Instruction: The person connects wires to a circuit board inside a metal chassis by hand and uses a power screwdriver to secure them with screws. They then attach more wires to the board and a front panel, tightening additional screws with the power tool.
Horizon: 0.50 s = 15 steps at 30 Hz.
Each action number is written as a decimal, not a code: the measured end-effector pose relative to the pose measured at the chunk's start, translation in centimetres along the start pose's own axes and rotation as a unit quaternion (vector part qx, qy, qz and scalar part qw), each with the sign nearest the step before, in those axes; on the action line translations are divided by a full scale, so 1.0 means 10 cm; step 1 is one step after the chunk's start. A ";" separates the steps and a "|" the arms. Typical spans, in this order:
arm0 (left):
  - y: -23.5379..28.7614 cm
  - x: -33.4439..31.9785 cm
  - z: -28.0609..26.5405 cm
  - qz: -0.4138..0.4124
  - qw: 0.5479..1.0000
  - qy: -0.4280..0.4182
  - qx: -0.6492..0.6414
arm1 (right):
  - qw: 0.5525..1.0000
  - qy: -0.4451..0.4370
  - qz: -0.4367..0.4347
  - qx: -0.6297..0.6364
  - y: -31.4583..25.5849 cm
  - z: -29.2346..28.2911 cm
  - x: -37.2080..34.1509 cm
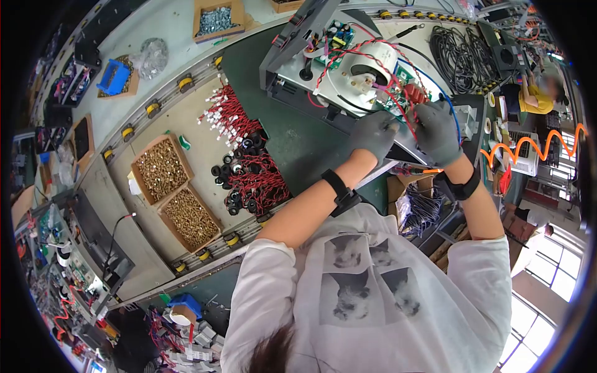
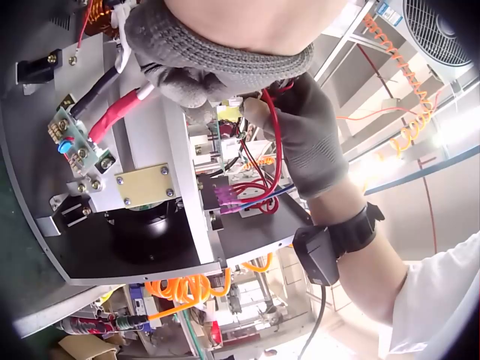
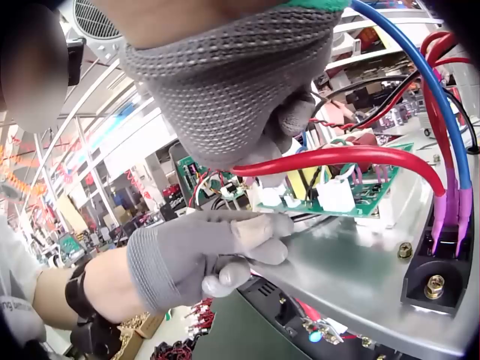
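Both hands wear grey gloves at the open side of a metal unit [image 1: 292, 88]. The left hand [image 1: 375, 133] [image 2: 195, 75] [image 3: 214, 251] has bent fingers at the edge of a metal panel [image 3: 330, 262]; whether they grip it cannot be told. Just to its right, the right hand [image 1: 437, 133] [image 2: 304, 139] [image 3: 232, 105] has curled fingers round a thick red cable [image 3: 337, 156] above a green circuit board [image 3: 360, 199]. The cable's far end joins a black terminal block [image 3: 435, 274]; its near end is hidden under the glove. A blue cable [image 3: 431, 75] arches beside it.
Left of the unit lie red-wired parts with white connectors [image 1: 227, 115] and black round parts [image 1: 249, 180]. Two cartons of brass-coloured pieces [image 1: 163, 168] [image 1: 189, 217] stand farther left. Black cables [image 1: 457, 59] are coiled beyond the unit; an orange coiled hose [image 1: 528, 146] hangs at right.
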<state>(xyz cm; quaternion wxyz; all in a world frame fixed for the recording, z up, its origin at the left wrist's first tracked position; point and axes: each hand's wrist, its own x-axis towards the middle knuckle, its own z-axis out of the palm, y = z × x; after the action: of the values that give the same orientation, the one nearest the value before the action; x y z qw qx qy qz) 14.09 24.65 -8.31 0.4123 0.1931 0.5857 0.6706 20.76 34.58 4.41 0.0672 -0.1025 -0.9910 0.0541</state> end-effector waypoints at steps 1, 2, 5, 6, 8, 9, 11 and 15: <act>0.01 0.02 -0.01 -0.003 1.000 0.005 -0.002 | 1.000 -0.005 -0.003 0.002 0.02 0.00 0.01; 0.06 0.03 -0.02 -0.008 0.998 -0.006 0.058 | 1.000 -0.008 -0.007 -0.006 0.05 0.00 0.02; 0.19 0.05 -0.07 -0.023 0.990 -0.015 0.139 | 0.999 -0.012 -0.022 -0.031 0.03 -0.03 0.07; 0.21 0.04 -0.07 -0.017 0.985 -0.007 0.172 | 0.999 -0.021 -0.020 -0.033 0.03 -0.04 0.09; 0.23 0.04 -0.08 -0.022 0.980 -0.003 0.196 | 0.998 -0.029 -0.024 -0.041 0.01 -0.06 0.14; 0.24 0.04 -0.08 -0.024 0.981 -0.001 0.194 | 0.998 -0.031 -0.026 -0.041 -0.01 -0.06 0.16; 0.26 0.04 -0.08 -0.041 0.977 0.003 0.210 | 0.997 -0.057 -0.020 -0.050 -0.03 -0.08 0.18; 0.27 0.05 -0.09 -0.056 0.978 -0.001 0.202 | 0.993 -0.085 -0.072 -0.037 -0.01 -0.11 0.21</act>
<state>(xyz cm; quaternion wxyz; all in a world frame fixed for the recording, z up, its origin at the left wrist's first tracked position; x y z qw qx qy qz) 12.24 24.54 -6.12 0.4020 0.2399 0.7185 0.5144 18.88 35.04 5.74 -0.0175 -0.0282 -0.9992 0.0212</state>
